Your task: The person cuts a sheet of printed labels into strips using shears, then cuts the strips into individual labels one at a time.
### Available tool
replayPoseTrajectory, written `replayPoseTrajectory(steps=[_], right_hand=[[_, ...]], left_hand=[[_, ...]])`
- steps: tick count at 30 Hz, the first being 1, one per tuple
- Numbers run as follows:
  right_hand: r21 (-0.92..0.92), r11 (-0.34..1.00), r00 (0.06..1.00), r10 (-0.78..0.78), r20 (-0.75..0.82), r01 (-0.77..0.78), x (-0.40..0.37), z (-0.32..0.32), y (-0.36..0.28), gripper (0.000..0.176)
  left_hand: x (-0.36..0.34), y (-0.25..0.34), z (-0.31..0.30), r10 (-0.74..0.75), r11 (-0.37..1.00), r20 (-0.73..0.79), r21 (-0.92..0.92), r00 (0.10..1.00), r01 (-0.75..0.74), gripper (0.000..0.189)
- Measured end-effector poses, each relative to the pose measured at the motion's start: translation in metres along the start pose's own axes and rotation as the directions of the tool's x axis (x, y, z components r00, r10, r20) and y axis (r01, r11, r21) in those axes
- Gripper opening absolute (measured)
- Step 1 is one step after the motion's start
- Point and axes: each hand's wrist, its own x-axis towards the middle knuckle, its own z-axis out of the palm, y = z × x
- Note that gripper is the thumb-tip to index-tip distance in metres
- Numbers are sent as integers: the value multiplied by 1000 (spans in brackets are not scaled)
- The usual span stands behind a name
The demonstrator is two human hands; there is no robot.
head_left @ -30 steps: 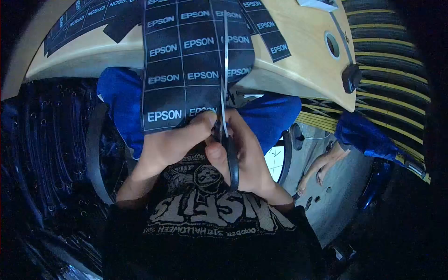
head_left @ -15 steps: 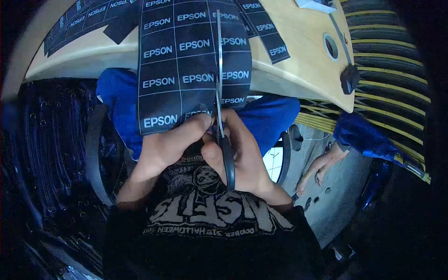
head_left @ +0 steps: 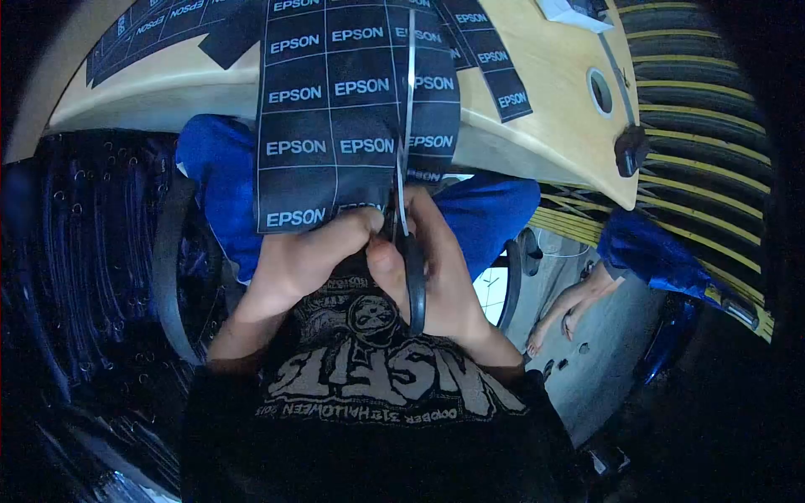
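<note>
A dark sheet [head_left: 295, 117] printed with rows of EPSON labels and thin grid lines hangs over the table edge toward my lap. My left hand [head_left: 306, 256] pinches its lower edge. In my right hand [head_left: 440, 281] is a pair of scissors [head_left: 414, 285] with black handles. Their long blades point away from me, and one lies over the sheet between two label columns. Both hands are close together in front of my shirt. Part of the right fingers is hidden behind the handles and the sheet.
On the wooden table [head_left: 562, 75] lie more dark label pieces [head_left: 503, 80], a white paper [head_left: 574, 12] and a round hole. A black knob [head_left: 631, 151] sits at the table corner. Dark straps [head_left: 92, 251] hang at left. Another person's legs [head_left: 579, 302] show at right.
The view has shifted slightly, so the sheet and scissors appear a little farther right. Both hands keep their hold.
</note>
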Motion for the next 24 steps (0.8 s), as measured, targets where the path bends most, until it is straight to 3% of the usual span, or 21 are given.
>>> replayPoseTrajectory(steps=[6,11,14,15,18,24], right_hand=[[-60,998,1000,-12,17,13,2,-1,0,54],[-37,999,999,-39,11,39,3,-2,-1,52],[-20,999,998,38,43,-37,3,-2,-6,52],[-5,1000,1000,-16,24,16,4,0,1,52],[-8,998,998,-60,-3,60,4,1,4,52],[-59,998,1000,14,19,-13,5,0,-1,51]], left_hand=[[-4,-2,3,-48,997,-99,-71,994,41,15],[-6,-8,-4,-114,986,-28,-126,993,110,14],[-8,-6,-5,-156,977,-17,-148,988,152,13],[-8,-4,-5,-173,974,-21,-154,985,168,12],[-8,-8,-4,-74,990,-16,-124,997,72,13],[-11,-11,-6,-142,984,-69,-122,987,133,20]])
